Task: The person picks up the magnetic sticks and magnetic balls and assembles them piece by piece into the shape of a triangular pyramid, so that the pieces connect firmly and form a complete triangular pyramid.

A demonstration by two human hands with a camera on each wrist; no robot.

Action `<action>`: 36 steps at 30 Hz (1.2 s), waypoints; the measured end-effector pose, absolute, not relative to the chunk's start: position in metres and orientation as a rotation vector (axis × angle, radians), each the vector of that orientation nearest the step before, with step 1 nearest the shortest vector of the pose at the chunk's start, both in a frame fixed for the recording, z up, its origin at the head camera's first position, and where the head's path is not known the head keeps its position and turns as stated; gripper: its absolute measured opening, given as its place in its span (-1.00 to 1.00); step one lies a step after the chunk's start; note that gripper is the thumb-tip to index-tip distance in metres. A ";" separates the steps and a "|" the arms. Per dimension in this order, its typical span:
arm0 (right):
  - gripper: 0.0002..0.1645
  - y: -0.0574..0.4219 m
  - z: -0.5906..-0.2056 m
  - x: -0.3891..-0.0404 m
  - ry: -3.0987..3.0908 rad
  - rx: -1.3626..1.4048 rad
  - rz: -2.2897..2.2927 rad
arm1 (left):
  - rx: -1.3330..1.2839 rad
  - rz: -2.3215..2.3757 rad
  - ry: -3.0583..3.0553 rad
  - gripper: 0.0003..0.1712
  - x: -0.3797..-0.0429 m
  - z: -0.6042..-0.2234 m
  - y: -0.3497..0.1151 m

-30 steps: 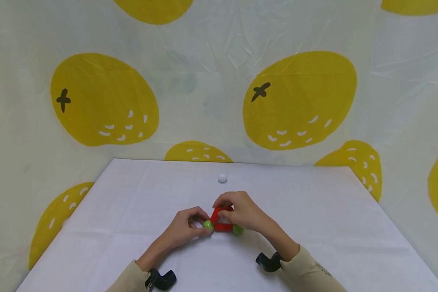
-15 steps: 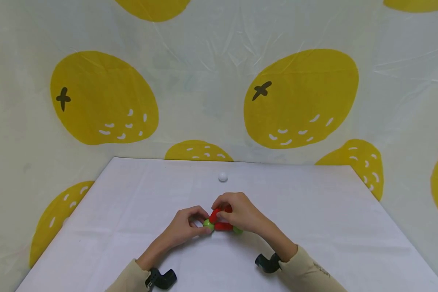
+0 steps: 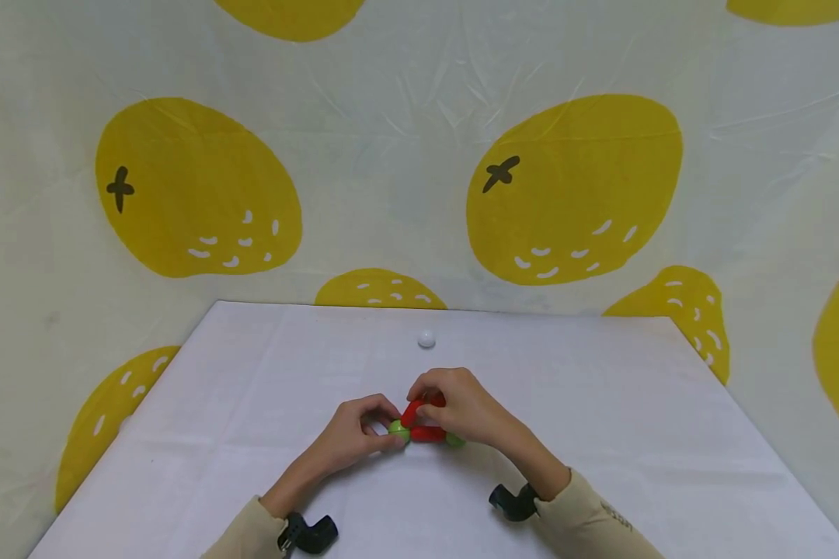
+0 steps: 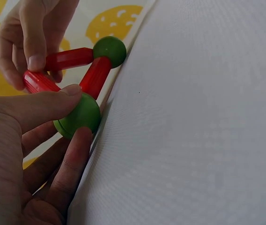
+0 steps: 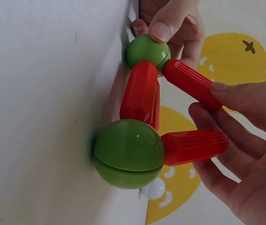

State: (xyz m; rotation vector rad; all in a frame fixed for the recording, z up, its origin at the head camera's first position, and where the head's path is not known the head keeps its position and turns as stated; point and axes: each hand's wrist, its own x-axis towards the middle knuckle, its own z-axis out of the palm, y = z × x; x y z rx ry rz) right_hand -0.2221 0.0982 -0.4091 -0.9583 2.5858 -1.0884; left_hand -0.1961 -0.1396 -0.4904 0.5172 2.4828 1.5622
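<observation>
My left hand (image 3: pixel 355 432) pinches a green ball (image 4: pixel 84 115) between thumb and fingers, low over the white tabletop. A red rod (image 5: pixel 140 91) joins that ball to a second green ball (image 5: pixel 128 150), which sits on the right. Another red rod (image 5: pixel 194 84) slants up from the left ball. Its upper end lies between the thumb and fingers of my right hand (image 3: pixel 464 404). From the right ball rises one more red rod (image 5: pixel 196 146), its free end beside my right fingers. Part of a further red piece shows behind the joining rod in the right wrist view.
A small white ball (image 3: pixel 426 338) lies on the white-covered table (image 3: pixel 601 404), beyond my hands near the far edge. Behind the table hangs a pale sheet (image 3: pixel 391 178) with yellow fruit prints. Dark wrist cameras (image 3: pixel 311 536) are strapped at both sleeves.
The rod in my right hand leans slightly lower than a second ago, and that hand has shifted a touch down and left. My left hand stays on the green ball.
</observation>
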 end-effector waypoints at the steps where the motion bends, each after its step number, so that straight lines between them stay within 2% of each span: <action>1: -0.82 0.099 -0.408 -0.222 2.585 -0.966 -1.091 | 0.519 1.563 2.484 -0.65 -0.196 -0.491 -0.140; 18: -0.86 0.130 -0.389 -0.252 2.590 -0.871 -1.252 | 0.469 1.520 2.499 -0.66 -0.197 -0.490 -0.141; 29: -0.85 0.126 -0.402 -0.302 2.658 -0.743 -1.272 | 0.460 1.529 2.487 -0.66 -0.198 -0.493 -0.140; 36: -0.74 0.117 -0.410 -0.327 2.648 -0.633 -1.201 | 0.461 1.533 2.486 -0.67 -0.197 -0.495 -0.140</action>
